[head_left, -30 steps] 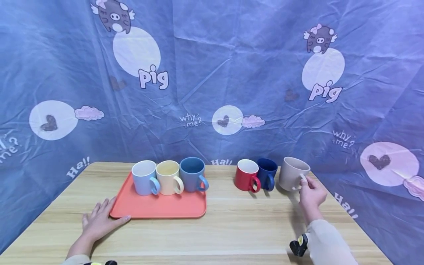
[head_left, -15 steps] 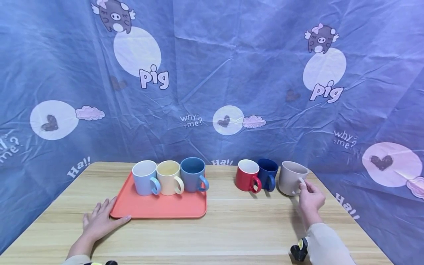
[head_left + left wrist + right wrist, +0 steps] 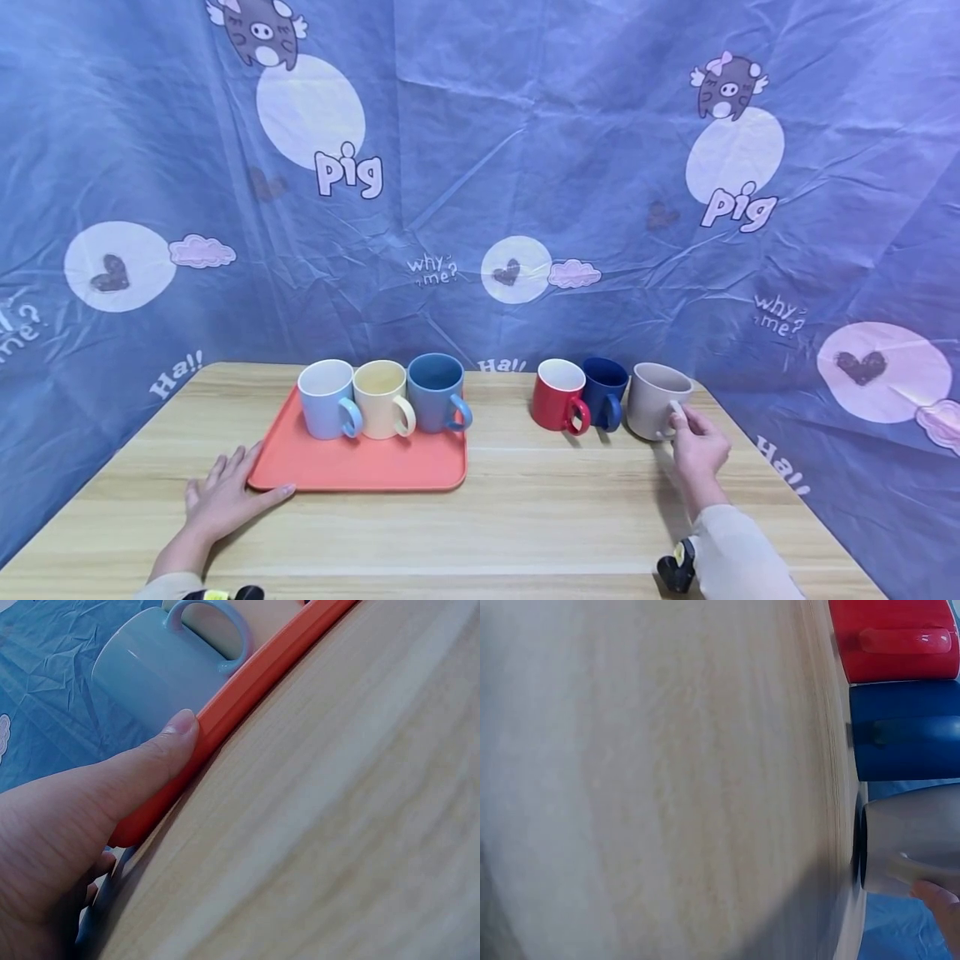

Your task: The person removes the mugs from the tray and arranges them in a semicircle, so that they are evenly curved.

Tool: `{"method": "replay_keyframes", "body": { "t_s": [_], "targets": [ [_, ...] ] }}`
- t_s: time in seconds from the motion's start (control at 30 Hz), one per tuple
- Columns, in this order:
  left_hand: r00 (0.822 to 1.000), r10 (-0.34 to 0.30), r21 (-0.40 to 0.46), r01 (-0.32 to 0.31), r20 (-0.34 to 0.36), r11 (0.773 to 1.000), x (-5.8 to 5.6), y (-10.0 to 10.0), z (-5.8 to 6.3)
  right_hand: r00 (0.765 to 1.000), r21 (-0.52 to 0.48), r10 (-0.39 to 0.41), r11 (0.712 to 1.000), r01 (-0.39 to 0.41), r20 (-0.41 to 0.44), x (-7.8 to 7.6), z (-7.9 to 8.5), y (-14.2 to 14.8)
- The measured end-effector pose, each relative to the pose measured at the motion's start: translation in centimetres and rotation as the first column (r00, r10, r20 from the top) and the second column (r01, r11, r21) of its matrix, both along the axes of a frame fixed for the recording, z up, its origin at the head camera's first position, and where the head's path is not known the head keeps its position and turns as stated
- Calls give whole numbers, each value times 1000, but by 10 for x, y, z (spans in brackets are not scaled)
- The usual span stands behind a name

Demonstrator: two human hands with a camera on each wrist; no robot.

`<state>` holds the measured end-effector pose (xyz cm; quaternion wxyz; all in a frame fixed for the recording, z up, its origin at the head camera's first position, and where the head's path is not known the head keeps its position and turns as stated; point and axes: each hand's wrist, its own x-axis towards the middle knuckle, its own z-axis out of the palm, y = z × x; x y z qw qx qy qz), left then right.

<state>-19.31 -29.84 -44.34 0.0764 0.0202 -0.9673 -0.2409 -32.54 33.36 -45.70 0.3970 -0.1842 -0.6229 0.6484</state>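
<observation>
My right hand pinches the handle of a grey mug at the table's far right. The mug is roughly upright beside a dark blue mug; in the right wrist view a dark strip of shadow lies under its base, and I cannot tell if it fully touches the wood. A red mug stands left of the dark blue one. At the near left corner of an orange tray, my left hand rests with fingers spread, its thumb against the rim.
On the tray's back half stand a light blue mug, a cream mug and a teal-blue mug, handles toward me. A blue printed cloth hangs behind the wooden table.
The grey mug has come down and slightly left in my right hand, closer to the dark blue mug. My left hand and the tray have stayed put.
</observation>
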Motion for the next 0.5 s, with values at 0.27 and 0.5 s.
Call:
{"method": "replay_keyframes", "body": {
  "t_s": [0.27,0.5],
  "targets": [
    [1000,-3,2,3,-1,1000,-1,-2,0,1000,-14,17,1000,-17,15,1,-4,-1],
    [1000,-4,1,4,-7,1000,-1,-2,-1,991,-26,132,991,-132,-14,24,14,-20]
  ]
}}
